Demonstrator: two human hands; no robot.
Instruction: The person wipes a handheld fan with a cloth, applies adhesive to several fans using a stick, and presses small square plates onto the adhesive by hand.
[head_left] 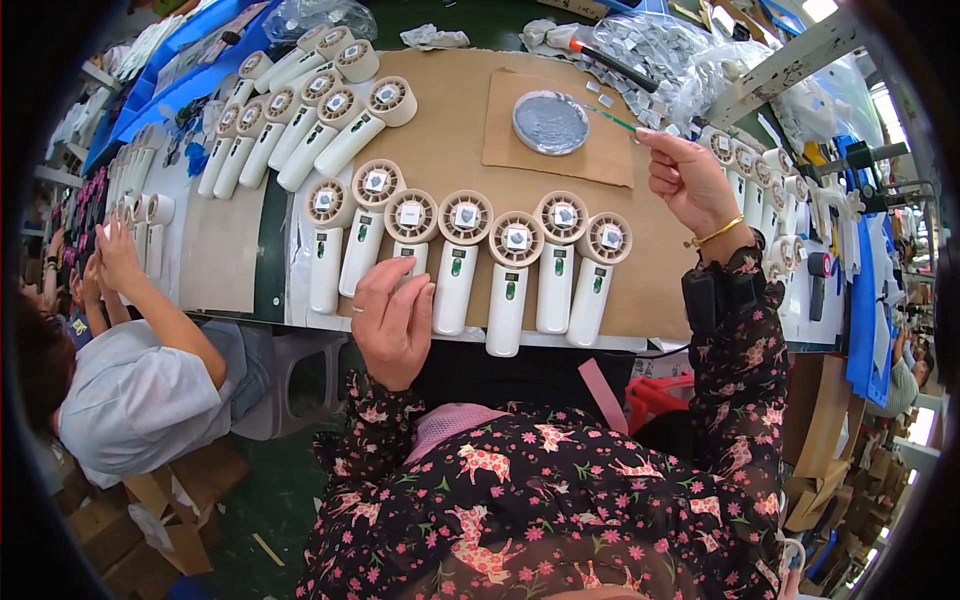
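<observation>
A row of several white handheld fans lies before me, with beige round heads and pale squares at their centres, most bearing a grey smear. My left hand [393, 322] curls its fingers over the handle of the third handheld fan [411, 216] from the left, covering most of that handle. This fan's square looks white, with little or no grey. Up at the right, my right hand [692, 182] pinches a thin green stick [612, 118]. The stick's far end reaches the rim of a round dish of grey paste [551, 123], which rests on a cardboard piece [505, 140].
More handheld fans [300, 115] lie at the back left, and others [750, 165] at the right. Small grey squares [640, 45] and plastic bags are heaped at the back beside an orange-and-black tool [612, 64]. A co-worker [150, 390] sits to my left.
</observation>
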